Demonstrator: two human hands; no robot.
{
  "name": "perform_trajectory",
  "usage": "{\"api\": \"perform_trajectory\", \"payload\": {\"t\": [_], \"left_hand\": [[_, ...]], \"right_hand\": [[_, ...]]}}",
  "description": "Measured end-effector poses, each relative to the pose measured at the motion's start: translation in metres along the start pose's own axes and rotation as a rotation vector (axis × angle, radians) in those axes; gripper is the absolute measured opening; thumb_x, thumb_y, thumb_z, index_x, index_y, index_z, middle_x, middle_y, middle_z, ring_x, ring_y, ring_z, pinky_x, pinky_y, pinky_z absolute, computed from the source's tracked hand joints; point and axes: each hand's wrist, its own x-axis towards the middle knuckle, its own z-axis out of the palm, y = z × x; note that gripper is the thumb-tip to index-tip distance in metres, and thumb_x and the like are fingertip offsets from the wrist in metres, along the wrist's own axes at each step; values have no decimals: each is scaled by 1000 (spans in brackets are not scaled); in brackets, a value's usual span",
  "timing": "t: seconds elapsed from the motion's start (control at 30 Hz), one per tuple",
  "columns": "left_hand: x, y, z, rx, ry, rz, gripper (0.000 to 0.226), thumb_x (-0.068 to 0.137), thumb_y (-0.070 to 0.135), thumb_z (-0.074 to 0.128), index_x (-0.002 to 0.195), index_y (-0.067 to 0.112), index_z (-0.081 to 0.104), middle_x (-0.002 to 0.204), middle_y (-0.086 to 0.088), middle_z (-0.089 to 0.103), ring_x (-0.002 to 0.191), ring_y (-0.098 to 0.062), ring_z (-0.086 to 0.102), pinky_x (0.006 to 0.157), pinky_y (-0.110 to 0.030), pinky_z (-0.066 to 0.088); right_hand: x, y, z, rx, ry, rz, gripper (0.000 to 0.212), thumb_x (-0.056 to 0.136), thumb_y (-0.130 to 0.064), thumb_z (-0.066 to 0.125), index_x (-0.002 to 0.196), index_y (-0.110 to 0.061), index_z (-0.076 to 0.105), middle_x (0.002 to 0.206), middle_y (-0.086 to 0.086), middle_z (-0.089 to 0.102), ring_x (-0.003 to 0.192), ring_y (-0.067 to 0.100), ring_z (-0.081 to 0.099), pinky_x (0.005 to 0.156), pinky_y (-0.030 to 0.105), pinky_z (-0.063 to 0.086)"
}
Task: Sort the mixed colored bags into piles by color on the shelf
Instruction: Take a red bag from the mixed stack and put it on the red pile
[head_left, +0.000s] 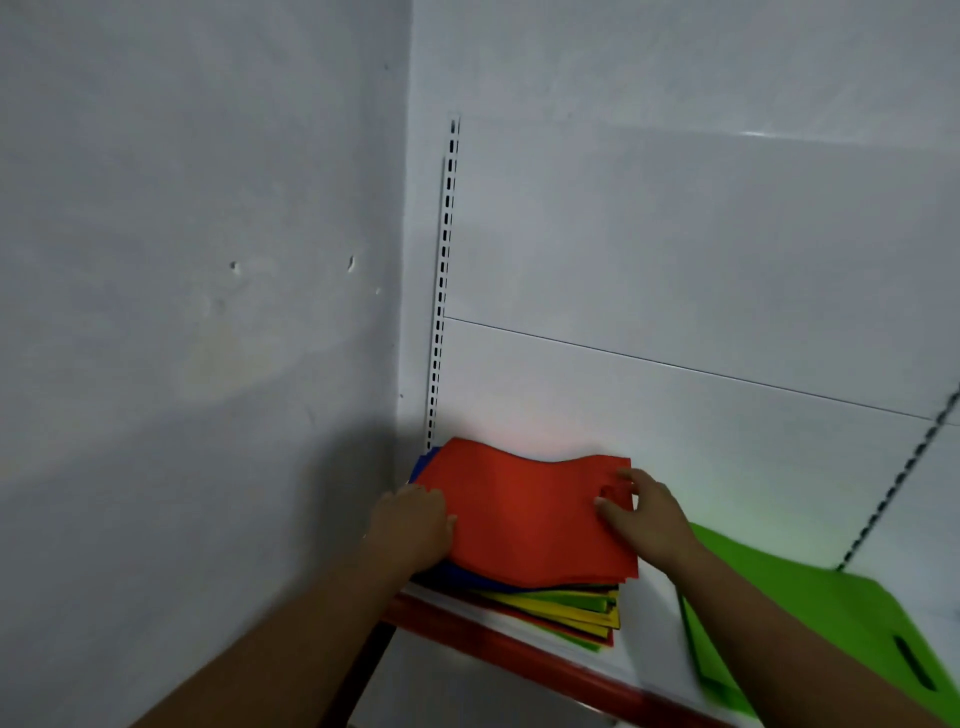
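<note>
Head view showed our left hand (410, 522) gripping the left edge and right hand (641, 512) pinching the handle end of the flat red fabric bag (530, 519) atop the mixed stack (571, 607) in the corner of the white shelf (649, 623), and we judged lifting it level would spare the stack.

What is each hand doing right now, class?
Left hand: grips the flat red fabric bag at its left edge.
Right hand: pinches that bag's right edge by the handle slot.
</note>
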Motion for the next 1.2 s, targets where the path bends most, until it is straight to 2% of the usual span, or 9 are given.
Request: {"api": "perform_trajectory", "payload": {"t": [0.2, 0.3, 0.4, 0.47, 0.73, 0.83, 0.97, 1.13, 1.2], "left_hand": [[-6, 14, -15, -56, 12, 27, 37, 101, 49, 37, 112, 18, 55, 104, -4, 67, 90, -22, 64, 87, -38, 48], [-6, 14, -15, -277, -28, -23, 37, 98, 46, 45, 121, 20, 57, 112, -1, 67, 96, -19, 63, 90, -38, 51], [-7, 9, -20, -503, -34, -82, 30, 94, 37, 55, 121, 22, 61, 117, 1, 66, 100, -15, 62, 90, -33, 51], [-8, 7, -24, -612, -19, -133, 27, 94, 29, 59, 119, 20, 63, 117, 2, 64, 99, -12, 59, 89, -28, 49], [-2, 9, -39, -1074, 41, -348, 35, 89, 6, 70, 123, 4, 64, 112, -12, 65, 89, -16, 62, 68, -24, 48], [-3, 11, -39, -1109, -16, -349, 38, 88, 11, 73, 123, 5, 62, 109, -8, 64, 90, -17, 62, 73, -27, 50], [-2, 15, -37, -1054, -130, -268, 3, 94, 22, 69, 94, 19, 69, 94, -2, 69, 87, -19, 68, 90, -41, 57], [1, 13, -34, -1023, -85, -216, 33, 95, 37, 65, 92, 6, 75, 88, -10, 75, 82, -25, 73, 84, -48, 59], [0, 14, -34, -1000, -86, -199, 31, 99, 39, 58, 97, 11, 72, 95, -9, 74, 85, -24, 72, 86, -47, 58]], "right_hand": [[-7, 10, -10, 200, 76, 149, 81, 73, -38, 80, 141, -22, 41, 130, 13, 57, 111, 30, 60, 93, 48, 54], [-11, 13, -14, 298, 99, 245, 83, 80, -27, 81, 146, -8, 36, 129, 17, 56, 107, 33, 62, 89, 46, 54], [-12, 13, -15, 435, 60, 309, 50, 81, -20, 81, 117, 7, 60, 101, 16, 68, 88, 33, 70, 83, 51, 59], [-13, 14, -15, 495, 40, 312, 31, 80, -16, 82, 102, 2, 70, 88, 16, 73, 78, 34, 73, 79, 52, 61], [-15, 15, -20, 468, 31, 224, 9, 81, -13, 80, 84, -9, 73, 83, 13, 75, 74, 30, 74, 75, 46, 62], [-15, 18, -23, 424, 31, 199, 8, 84, -13, 77, 89, -8, 74, 84, 12, 75, 74, 29, 74, 76, 45, 62], [-17, 21, -27, 365, 27, 153, 6, 88, -14, 73, 91, -10, 75, 84, 10, 76, 75, 26, 74, 74, 42, 61], [-21, 24, -33, 291, 69, 94, 8, 92, -20, 69, 91, -13, 73, 84, 6, 74, 74, 22, 73, 69, 35, 58], [-21, 27, -33, 237, 89, 82, 13, 93, -23, 68, 89, -12, 73, 82, 6, 74, 73, 22, 72, 71, 38, 59]]}}
